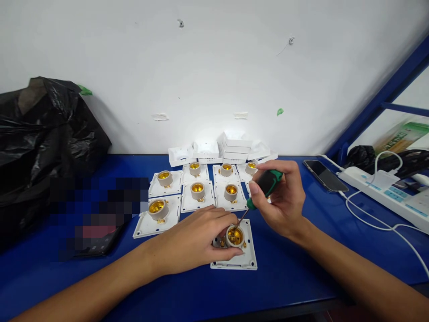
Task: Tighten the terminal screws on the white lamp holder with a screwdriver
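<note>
My right hand (284, 197) grips a screwdriver (267, 184) with a black and green handle, tilted so its shaft runs down to the left. The tip reaches into the brass-lined bulb socket (235, 237) in front of me; exactly what it touches inside is too small to tell. Fingers of my left hand (204, 232) curl around that socket, thumb at its near side. This socket sits on a square white plate (248, 261) lying flat on the blue table. Behind my hands stand several more white plates with sockets, among them a socket (158, 209) at the left.
White square covers (234, 145) are stacked against the wall. A black plastic bag (50, 125) fills the left side, with a dark device (100, 241) near it, partly blurred out. At right lie a phone (325, 175), a white power strip (385, 194) and looping white cables (368, 221).
</note>
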`<state>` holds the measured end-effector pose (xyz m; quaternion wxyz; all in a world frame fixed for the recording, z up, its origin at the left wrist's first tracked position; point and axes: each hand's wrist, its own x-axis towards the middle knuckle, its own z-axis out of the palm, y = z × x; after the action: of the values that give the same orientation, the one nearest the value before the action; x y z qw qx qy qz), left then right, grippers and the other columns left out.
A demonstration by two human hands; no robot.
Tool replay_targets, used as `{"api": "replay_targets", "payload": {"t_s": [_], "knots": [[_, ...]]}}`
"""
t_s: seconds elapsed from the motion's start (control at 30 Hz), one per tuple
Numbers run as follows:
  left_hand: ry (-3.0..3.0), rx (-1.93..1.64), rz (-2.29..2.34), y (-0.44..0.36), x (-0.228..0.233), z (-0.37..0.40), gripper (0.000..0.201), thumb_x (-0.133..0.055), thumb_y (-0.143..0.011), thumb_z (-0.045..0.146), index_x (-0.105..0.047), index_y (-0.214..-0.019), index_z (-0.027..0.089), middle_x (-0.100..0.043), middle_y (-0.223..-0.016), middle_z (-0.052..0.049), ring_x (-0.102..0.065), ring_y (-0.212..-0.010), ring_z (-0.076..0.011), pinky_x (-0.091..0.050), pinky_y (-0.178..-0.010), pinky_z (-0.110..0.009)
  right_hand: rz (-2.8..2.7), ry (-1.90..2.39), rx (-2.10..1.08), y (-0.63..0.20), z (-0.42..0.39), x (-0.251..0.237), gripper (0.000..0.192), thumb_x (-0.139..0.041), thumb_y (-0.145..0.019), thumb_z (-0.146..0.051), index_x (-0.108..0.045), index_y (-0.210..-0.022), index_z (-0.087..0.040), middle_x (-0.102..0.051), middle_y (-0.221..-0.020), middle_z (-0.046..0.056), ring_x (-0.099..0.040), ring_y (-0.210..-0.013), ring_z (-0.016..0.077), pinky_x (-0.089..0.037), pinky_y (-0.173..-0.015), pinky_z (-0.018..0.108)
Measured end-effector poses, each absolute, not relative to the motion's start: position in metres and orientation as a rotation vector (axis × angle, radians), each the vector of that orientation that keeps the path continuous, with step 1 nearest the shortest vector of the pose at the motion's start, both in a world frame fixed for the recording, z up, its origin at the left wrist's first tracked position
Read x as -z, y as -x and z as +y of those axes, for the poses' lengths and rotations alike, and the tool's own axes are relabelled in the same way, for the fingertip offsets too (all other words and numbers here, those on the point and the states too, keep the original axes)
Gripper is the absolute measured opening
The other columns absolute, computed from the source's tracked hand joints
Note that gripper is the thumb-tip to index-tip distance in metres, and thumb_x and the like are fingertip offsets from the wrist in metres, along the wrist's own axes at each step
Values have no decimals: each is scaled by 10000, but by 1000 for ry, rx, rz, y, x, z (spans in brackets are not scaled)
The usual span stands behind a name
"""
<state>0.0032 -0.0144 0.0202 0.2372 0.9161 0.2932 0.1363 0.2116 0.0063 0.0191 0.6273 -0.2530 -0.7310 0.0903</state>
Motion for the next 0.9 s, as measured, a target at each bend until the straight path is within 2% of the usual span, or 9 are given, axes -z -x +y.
{"api": "replay_targets", "payload": {"t_s": [0.3, 0.47, 0.63, 0.7, 0.8, 0.9], "knots": [[-2503, -379, 789, -2, -19, -13, 238, -754, -936, 398, -624, -989, 205, -667, -926, -8, -646, -854, -208, -470, -786, -309, -1727, 493, -71, -213, 2, -22, 468, -717, -849, -98, -570, -1255, -277, -593, -875, -29, -600, -612, 116, -546, -537, 281], [-2489, -363, 786, -2, -18, -13, 237, -754, -941, 389, -621, -1009, 205, -670, -949, -11, -644, -872, -215, -466, -803, -316, -1745, 513, -28, -212, 0, -23, 451, -709, -853, -108, -568, -1248, -274, -619, -939, -5, -617, -617, 117, -562, -535, 284], [-2430, -412, 810, -3, -21, -15, 315, -792, -904, 451, -627, -1025, 211, -666, -971, -12, -627, -896, -220, -455, -819, -319, -1621, 581, -90, -211, 4, -25, 361, -708, -857, -135, -585, -1170, -269, -586, -782, -46, -566, -534, 116, -488, -463, 271], [-2373, -420, 845, -2, -22, -15, 311, -763, -920, 484, -631, -1016, 219, -634, -912, 6, -599, -882, -212, -447, -834, -326, -1536, 614, -139, -212, 7, -27, 309, -696, -869, -152, -582, -1135, -259, -568, -727, -53, -530, -503, 117, -468, -461, 280], [-2262, -445, 911, -2, -21, -16, 247, -701, -965, 468, -645, -1026, 236, -511, -775, 38, -551, -849, -192, -437, -832, -316, -1427, 624, -183, -213, 11, -30, 249, -678, -902, -201, -565, -1118, -253, -544, -686, -50, -527, -512, 141, -470, -480, 309], [-2161, -499, 927, -2, -18, -14, 205, -664, -989, 432, -662, -1011, 228, -423, -726, 53, -491, -735, -150, -413, -721, -267, -1384, 646, -185, -214, 12, -32, 212, -673, -930, -240, -559, -1107, -262, -527, -698, -48, -534, -521, 142, -474, -496, 314]]}}
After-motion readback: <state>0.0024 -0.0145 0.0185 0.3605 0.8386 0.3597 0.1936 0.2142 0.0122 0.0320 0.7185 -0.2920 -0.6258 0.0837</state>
